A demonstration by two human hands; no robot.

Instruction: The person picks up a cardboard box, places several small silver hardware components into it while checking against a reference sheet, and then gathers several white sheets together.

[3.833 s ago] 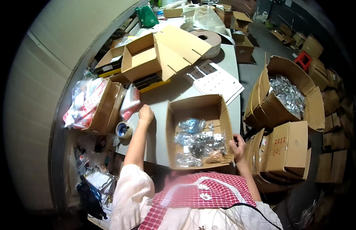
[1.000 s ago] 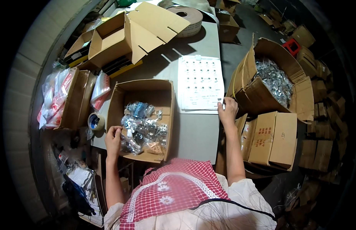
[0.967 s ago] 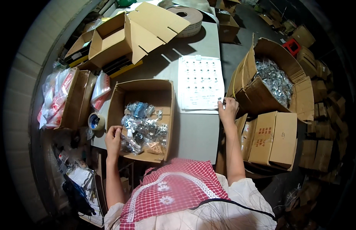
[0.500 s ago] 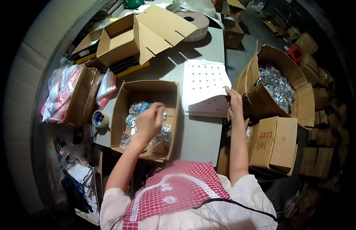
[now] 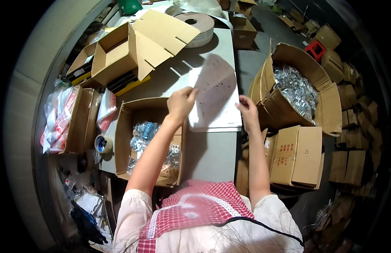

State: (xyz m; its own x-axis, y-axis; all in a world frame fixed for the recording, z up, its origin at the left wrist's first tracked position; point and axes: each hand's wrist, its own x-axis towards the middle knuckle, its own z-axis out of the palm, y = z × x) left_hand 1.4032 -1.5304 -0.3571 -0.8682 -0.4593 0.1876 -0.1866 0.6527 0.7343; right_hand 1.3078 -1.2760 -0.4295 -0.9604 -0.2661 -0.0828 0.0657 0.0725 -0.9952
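Observation:
A thin printed sheet of paper (image 5: 214,82) stands lifted and bent over a stack of white paper (image 5: 216,123) on the table. My left hand (image 5: 181,104) is closed at the sheet's left edge, its fingertips pinching the paper. Just off the stack's right edge is my right hand (image 5: 249,111), fingers bent and apart, with nothing seen in it. Below my left forearm an open cardboard box (image 5: 121,139) holds small clear bags of metal parts (image 5: 141,134); the forearm hides some of its contents.
A large open carton (image 5: 263,90) of shiny metal parts (image 5: 295,90) stands right of the table. Flattened and open cardboard boxes (image 5: 162,36) and a big paper roll (image 5: 199,36) lie at the back. Left are plastic bags (image 5: 60,118) and a tape roll (image 5: 103,144).
My left hand has moved from above the box to the sheet's left edge. The sheet has swung up from the right, and my right hand has let go of its edge.

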